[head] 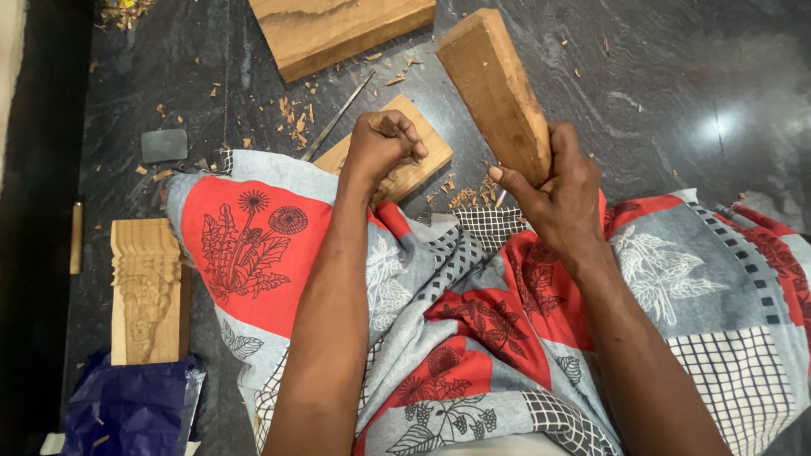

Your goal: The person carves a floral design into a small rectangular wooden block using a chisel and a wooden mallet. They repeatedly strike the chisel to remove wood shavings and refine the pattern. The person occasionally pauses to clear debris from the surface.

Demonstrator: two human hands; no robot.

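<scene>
While right hand [564, 187] grips, mallet [494, 89] (wooden) points up-left.

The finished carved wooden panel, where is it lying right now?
The carved wooden panel lies on the dark floor at the left of the head view, beside the patterned cloth and just above a blue plastic bag.

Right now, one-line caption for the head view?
Left hand grips a chisel handle over a small wood block; right hand raises a wooden mallet above the chip-strewn floor.
</scene>
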